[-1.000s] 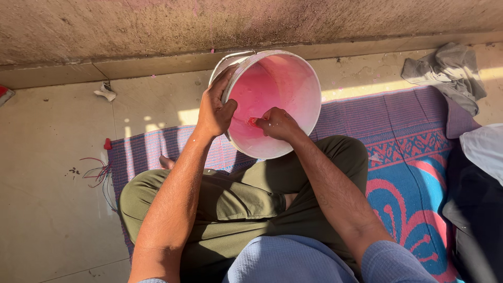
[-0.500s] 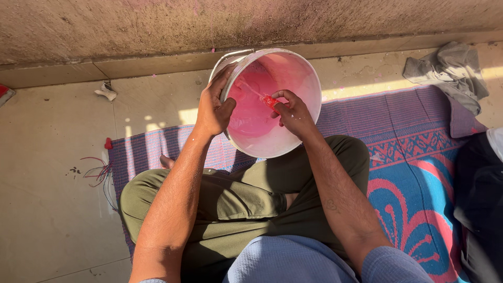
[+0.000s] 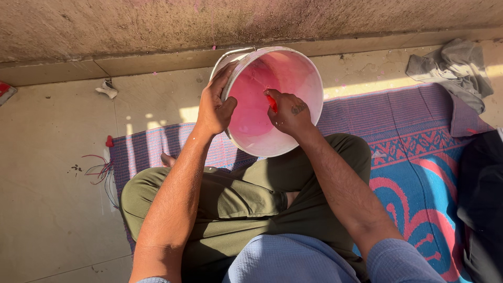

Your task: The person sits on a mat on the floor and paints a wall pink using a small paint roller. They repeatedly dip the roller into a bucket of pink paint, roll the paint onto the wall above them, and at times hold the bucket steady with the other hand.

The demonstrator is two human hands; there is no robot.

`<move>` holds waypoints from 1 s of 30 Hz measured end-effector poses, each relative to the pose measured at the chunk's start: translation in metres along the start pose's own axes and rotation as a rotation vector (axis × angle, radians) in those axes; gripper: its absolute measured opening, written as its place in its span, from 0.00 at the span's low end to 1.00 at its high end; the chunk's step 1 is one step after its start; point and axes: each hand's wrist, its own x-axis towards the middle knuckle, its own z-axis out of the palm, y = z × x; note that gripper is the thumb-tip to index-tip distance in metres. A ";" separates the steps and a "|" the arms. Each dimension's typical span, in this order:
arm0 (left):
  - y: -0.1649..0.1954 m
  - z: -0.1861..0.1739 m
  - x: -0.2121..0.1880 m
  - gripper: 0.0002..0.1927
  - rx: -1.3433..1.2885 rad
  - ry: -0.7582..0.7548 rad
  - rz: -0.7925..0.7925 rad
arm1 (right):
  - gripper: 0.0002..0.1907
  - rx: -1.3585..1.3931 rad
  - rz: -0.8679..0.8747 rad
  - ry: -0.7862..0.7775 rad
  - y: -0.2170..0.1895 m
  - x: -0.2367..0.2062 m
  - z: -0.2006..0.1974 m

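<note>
A white plastic bucket (image 3: 309,78), stained pink inside, is tilted toward me over my crossed legs. My left hand (image 3: 214,107) grips its left rim, thumb inside. My right hand (image 3: 289,112) reaches into the bucket and is closed on a small red object (image 3: 272,102), pressing it against the pink inner wall. What the red object is I cannot tell. The bucket's metal handle (image 3: 230,54) hangs behind the rim.
I sit cross-legged on a purple, blue and pink woven mat (image 3: 419,152) on a tiled floor. A grey cloth (image 3: 453,65) lies at the upper right, dark fabric (image 3: 482,194) at the right edge. Red threads (image 3: 99,167) and a white scrap (image 3: 107,89) lie at left. A rough wall (image 3: 157,26) runs ahead.
My right hand has moved up from the bucket's lower wall to its middle, with the red object in it. The left hand keeps its grip on the rim.
</note>
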 end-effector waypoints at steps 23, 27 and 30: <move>0.000 0.003 -0.001 0.37 -0.012 0.000 0.011 | 0.14 0.134 0.019 -0.118 -0.035 -0.026 0.007; -0.002 0.001 -0.001 0.37 0.007 0.001 0.009 | 0.16 0.549 0.294 -0.172 -0.027 -0.008 0.011; -0.003 0.001 -0.001 0.38 0.013 0.003 0.006 | 0.15 0.506 0.384 -0.170 -0.020 0.010 0.009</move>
